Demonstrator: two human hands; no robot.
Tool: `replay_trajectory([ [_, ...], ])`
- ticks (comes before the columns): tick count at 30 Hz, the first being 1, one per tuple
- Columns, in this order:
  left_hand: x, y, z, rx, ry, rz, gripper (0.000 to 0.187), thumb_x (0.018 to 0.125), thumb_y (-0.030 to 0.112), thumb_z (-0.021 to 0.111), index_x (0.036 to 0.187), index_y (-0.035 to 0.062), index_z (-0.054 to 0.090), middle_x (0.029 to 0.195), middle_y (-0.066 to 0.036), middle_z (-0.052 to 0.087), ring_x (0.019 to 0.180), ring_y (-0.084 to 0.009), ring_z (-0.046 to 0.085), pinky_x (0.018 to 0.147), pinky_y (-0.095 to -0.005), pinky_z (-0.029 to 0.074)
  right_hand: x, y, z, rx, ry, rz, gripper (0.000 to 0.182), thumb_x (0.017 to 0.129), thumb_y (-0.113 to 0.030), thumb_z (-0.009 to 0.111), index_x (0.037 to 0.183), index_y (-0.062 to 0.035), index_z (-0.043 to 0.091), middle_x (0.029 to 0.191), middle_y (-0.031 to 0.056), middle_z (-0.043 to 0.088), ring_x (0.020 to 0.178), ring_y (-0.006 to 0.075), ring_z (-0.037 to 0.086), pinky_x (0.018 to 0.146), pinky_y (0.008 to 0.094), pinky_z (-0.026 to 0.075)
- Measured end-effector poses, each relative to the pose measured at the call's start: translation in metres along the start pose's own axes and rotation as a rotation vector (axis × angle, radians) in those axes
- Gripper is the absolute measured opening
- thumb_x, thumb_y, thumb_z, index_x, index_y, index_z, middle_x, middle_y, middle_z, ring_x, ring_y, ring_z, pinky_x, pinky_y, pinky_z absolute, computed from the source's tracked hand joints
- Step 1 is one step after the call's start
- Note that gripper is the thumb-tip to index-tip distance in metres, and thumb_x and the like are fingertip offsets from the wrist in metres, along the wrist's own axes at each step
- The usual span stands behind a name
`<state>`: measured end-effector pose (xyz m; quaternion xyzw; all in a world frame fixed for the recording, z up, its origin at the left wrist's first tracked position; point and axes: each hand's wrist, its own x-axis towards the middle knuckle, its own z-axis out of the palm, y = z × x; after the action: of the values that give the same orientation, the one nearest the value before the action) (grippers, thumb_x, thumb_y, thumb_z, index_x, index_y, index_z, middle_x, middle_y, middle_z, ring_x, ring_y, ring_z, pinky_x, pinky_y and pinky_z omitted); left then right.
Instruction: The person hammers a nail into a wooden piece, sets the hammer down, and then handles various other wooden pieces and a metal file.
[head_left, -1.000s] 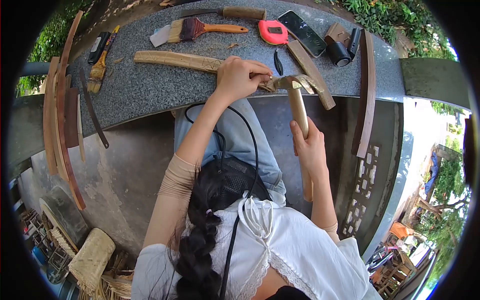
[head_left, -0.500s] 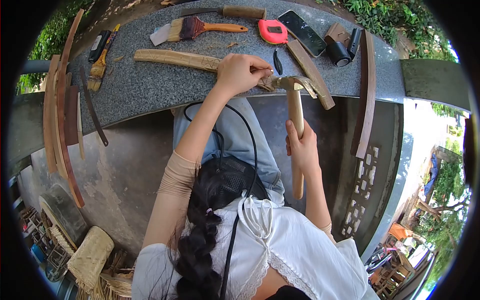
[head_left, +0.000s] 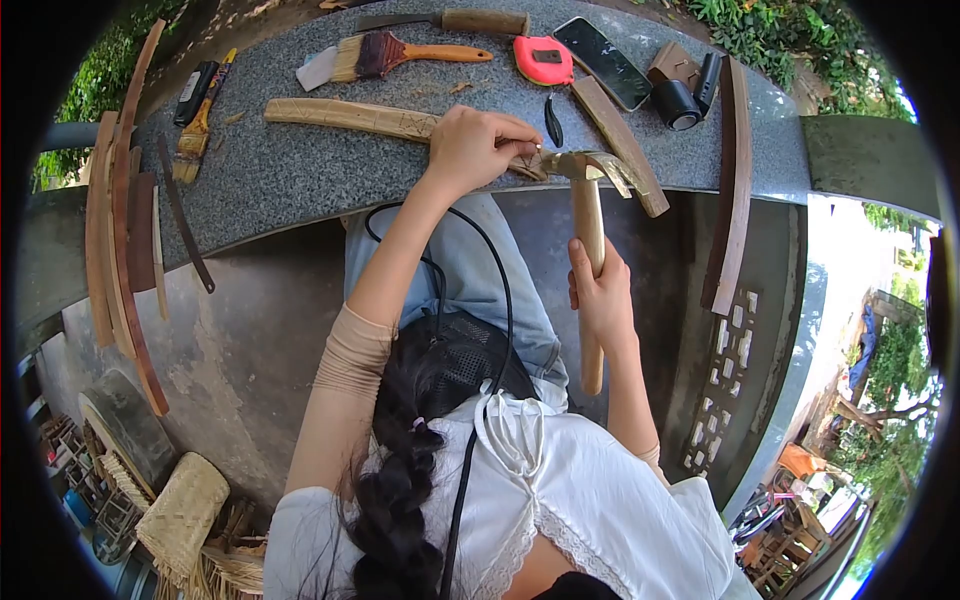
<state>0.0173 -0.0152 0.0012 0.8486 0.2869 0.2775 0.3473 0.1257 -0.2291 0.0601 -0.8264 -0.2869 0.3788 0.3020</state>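
Hammer work going on here, looks like the tapping step of fixing something small into a curved wooden strip on the grey stone counter. Right hand is wrapped around the wooden handle about midway, fingers closed tight on it, with the metal head up at the counter's front edge, right next to the left fingertips. Left hand is pressing down on the strip, thumb and forefinger pinched together on something tiny at its end; could be a small nail or pin, but it's too small to tell for sure. The hammer head sits just beside that pinch, nearly touching, so I'd say the blow is being lined up or is a light setting tap rather than a full swing. Next move calls for short, controlled taps and keeping the pinching fingers out of the head's path, since there's hardly any room between them. Beyond the left fingers on the counter there's a paintbrush, a red tape measure and a phone; another wooden strip runs off past the hammer head, and a smaller brush lies well off to the left.
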Motion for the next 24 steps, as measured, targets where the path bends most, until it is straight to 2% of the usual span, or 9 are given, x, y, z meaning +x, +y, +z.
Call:
replay_trajectory([
  [1, 0.0, -0.001, 0.001, -0.001, 0.0, 0.0, 0.011, 0.082, 0.025, 0.072, 0.088, 0.0203, 0.08, 0.083, 0.004, 0.076, 0.075, -0.0133, 0.071, 0.072, -0.0293, 0.048, 0.0, 0.0, 0.0, 0.0, 0.001, 0.0, 0.036, 0.1, -0.037, 0.057, 0.097, -0.0018, 0.057, 0.057, 0.0047, 0.054, 0.048, 0.0138, 0.055, 0.047, 0.0332, 0.044],
  [3, 0.0, -0.001, 0.001, 0.005, -0.005, -0.003, 0.011, 0.083, 0.025, 0.07, 0.088, 0.0203, 0.08, 0.084, 0.005, 0.076, 0.078, -0.0124, 0.07, 0.076, -0.0293, 0.046, 0.0, 0.002, 0.001, 0.014, -0.007, -0.026, 0.037, 0.101, -0.039, 0.057, 0.091, -0.0028, 0.053, 0.059, 0.0011, 0.05, 0.047, 0.0097, 0.05, 0.043, 0.0277, 0.042],
  [7, -0.001, -0.001, 0.002, 0.022, -0.003, 0.011, 0.011, 0.084, 0.025, 0.07, 0.088, 0.0205, 0.08, 0.087, 0.007, 0.076, 0.081, -0.0117, 0.07, 0.078, -0.0299, 0.044, -0.001, -0.001, 0.0, 0.007, -0.012, -0.014, 0.037, 0.101, -0.038, 0.057, 0.09, -0.0029, 0.053, 0.058, 0.0013, 0.05, 0.046, 0.0097, 0.05, 0.043, 0.0279, 0.041],
  [9, -0.001, -0.002, 0.002, 0.022, -0.007, 0.015, 0.011, 0.084, 0.025, 0.07, 0.088, 0.021, 0.08, 0.09, 0.008, 0.076, 0.082, -0.0107, 0.069, 0.08, -0.0304, 0.042, 0.0, -0.001, -0.001, -0.039, 0.007, 0.005, 0.037, 0.099, -0.038, 0.059, 0.097, -0.0017, 0.058, 0.058, 0.0076, 0.057, 0.05, 0.0175, 0.057, 0.05, 0.0354, 0.045],
  [13, -0.003, -0.001, 0.002, 0.08, 0.014, 0.042, 0.011, 0.084, 0.026, 0.07, 0.088, 0.0216, 0.08, 0.091, 0.009, 0.076, 0.083, -0.0097, 0.069, 0.08, -0.0301, 0.041, 0.003, -0.009, -0.016, -0.148, 0.035, -0.064, 0.037, 0.097, -0.039, 0.062, 0.091, -0.0016, 0.06, 0.06, 0.0132, 0.059, 0.051, 0.0242, 0.058, 0.052, 0.0386, 0.045],
  [16, -0.003, -0.002, 0.001, 0.075, 0.014, 0.043, 0.011, 0.085, 0.026, 0.07, 0.089, 0.0222, 0.08, 0.092, 0.01, 0.076, 0.083, -0.0092, 0.068, 0.081, -0.0297, 0.041, -0.003, -0.03, -0.03, -0.173, 0.101, -0.159, 0.036, 0.096, -0.036, 0.064, 0.088, -0.0015, 0.059, 0.059, 0.0118, 0.058, 0.05, 0.0218, 0.059, 0.051, 0.0366, 0.044],
  [20, -0.005, -0.002, 0.003, 0.067, 0.004, 0.035, 0.011, 0.085, 0.026, 0.07, 0.088, 0.0225, 0.08, 0.092, 0.01, 0.076, 0.083, -0.0088, 0.068, 0.081, -0.0298, 0.041, -0.007, -0.042, -0.033, -0.037, 0.199, -0.249, 0.033, 0.098, -0.035, 0.062, 0.095, -0.0021, 0.06, 0.057, 0.0091, 0.056, 0.049, 0.0166, 0.057, 0.05, 0.0339, 0.043],
  [22, -0.006, -0.004, 0.004, 0.069, 0.007, 0.036, 0.011, 0.084, 0.026, 0.07, 0.088, 0.0225, 0.08, 0.092, 0.01, 0.076, 0.083, -0.0086, 0.068, 0.081, -0.0299, 0.041, -0.004, -0.035, -0.023, 0.023, 0.134, -0.26, 0.033, 0.098, -0.035, 0.062, 0.096, -0.0017, 0.06, 0.056, 0.0094, 0.055, 0.049, 0.0158, 0.056, 0.05, 0.034, 0.043],
  [24, -0.006, -0.005, 0.005, 0.07, 0.048, 0.064, 0.011, 0.085, 0.027, 0.07, 0.088, 0.0225, 0.079, 0.093, 0.01, 0.076, 0.082, -0.0085, 0.068, 0.082, -0.0296, 0.04, 0.0, -0.03, -0.021, -0.046, 0.101, -0.223, 0.033, 0.098, -0.034, 0.063, 0.094, -0.0013, 0.06, 0.056, 0.01, 0.055, 0.048, 0.0167, 0.056, 0.049, 0.0341, 0.043],
])
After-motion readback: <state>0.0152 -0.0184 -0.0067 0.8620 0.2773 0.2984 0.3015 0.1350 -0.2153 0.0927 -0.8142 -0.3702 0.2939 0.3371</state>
